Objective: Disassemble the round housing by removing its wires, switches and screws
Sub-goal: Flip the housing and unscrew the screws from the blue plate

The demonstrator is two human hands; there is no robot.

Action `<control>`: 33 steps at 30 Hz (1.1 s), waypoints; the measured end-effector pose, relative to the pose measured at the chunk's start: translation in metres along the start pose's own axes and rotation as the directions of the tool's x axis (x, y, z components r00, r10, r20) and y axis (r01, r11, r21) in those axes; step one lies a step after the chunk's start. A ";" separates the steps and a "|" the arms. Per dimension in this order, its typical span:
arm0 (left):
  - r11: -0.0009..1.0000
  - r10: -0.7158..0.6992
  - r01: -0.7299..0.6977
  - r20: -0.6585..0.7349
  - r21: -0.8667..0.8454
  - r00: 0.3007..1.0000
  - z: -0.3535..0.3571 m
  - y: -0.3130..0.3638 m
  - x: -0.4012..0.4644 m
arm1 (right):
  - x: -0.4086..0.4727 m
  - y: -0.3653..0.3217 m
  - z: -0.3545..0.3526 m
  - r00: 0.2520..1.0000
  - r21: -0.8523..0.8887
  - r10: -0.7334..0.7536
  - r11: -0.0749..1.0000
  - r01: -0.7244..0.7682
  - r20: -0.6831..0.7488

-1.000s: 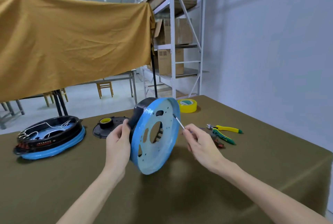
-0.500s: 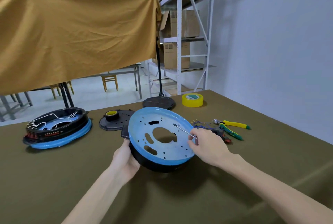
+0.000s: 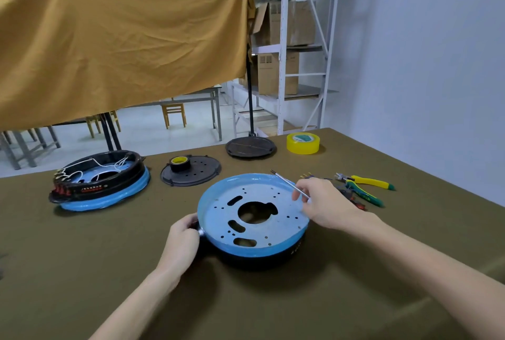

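A round housing, black with a blue-filmed metal plate full of holes facing up, lies flat on the olive table. My left hand grips its left rim. My right hand hovers over the plate's right edge and pinches a thin metal screwdriver, whose tip points up and away to the far left. A second round housing with white wires and red switches sits at the left. Loose removed parts lie behind my right hand.
A black round cover carrying a roll of black-and-yellow tape lies behind the housing. Yellow-green pliers, a yellow tape roll and a black stand base sit farther back. The table's right edge runs along the wall.
The housing was held upright on its edge, then tipped down; it now lies flat with the plate up. My right hand kept the screwdriver and shifted right.
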State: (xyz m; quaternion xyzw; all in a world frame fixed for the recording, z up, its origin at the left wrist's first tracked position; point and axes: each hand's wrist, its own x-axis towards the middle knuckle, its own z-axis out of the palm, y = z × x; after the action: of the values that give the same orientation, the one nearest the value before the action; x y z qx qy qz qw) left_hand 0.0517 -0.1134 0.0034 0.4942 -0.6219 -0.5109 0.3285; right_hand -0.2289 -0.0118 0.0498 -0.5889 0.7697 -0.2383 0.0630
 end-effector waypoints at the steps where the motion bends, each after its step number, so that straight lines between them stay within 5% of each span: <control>1: 1.000 0.018 -0.018 -0.032 -0.014 0.999 -0.001 -0.002 0.002 | 0.001 0.000 -0.001 1.000 0.003 0.015 1.000 -0.015 0.003; 5: 0.998 0.064 -0.064 0.007 -0.012 0.998 -0.001 0.003 0.009 | 0.003 0.000 -0.009 0.994 -0.012 0.090 0.996 -0.090 0.068; 9: 0.988 0.056 -0.064 0.061 0.141 0.997 0.008 0.004 0.021 | 0.006 -0.004 -0.020 0.978 -0.271 0.134 0.959 -0.086 0.163; 13: 0.994 0.073 -0.083 0.140 0.072 0.987 0.019 0.005 0.019 | 0.000 0.004 -0.017 0.982 -0.313 0.162 0.942 -0.125 0.094; 20: 0.903 0.182 -0.025 0.330 -0.430 0.926 0.026 0.018 0.010 | 0.003 0.033 -0.014 0.984 -0.142 0.179 0.974 -0.178 -0.008; 23: 0.797 0.248 0.069 0.428 -0.600 0.869 0.034 0.034 0.006 | 0.006 0.046 -0.018 0.977 -0.025 0.211 0.977 -0.210 0.021; 26: 0.631 0.307 0.097 0.363 -0.769 0.880 0.044 0.058 0.002 | -0.002 0.044 -0.018 0.954 0.261 0.271 0.919 -0.295 0.125; 29: 0.646 0.371 -0.006 0.307 -0.763 0.876 0.047 0.094 -0.004 | -0.014 0.033 -0.015 0.922 0.471 0.200 0.811 -0.345 0.331; 33: 0.715 0.360 -0.062 0.291 -0.697 0.886 0.048 0.131 -0.008 | -0.023 0.017 -0.012 0.922 0.380 0.199 0.866 -0.324 0.332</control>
State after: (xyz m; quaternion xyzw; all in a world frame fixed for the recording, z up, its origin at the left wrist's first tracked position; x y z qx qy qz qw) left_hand -0.0268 -0.0921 0.1173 0.1490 -0.5038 -0.7487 0.4044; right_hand -0.2418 0.0165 0.0490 -0.4776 0.7547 -0.3040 0.3315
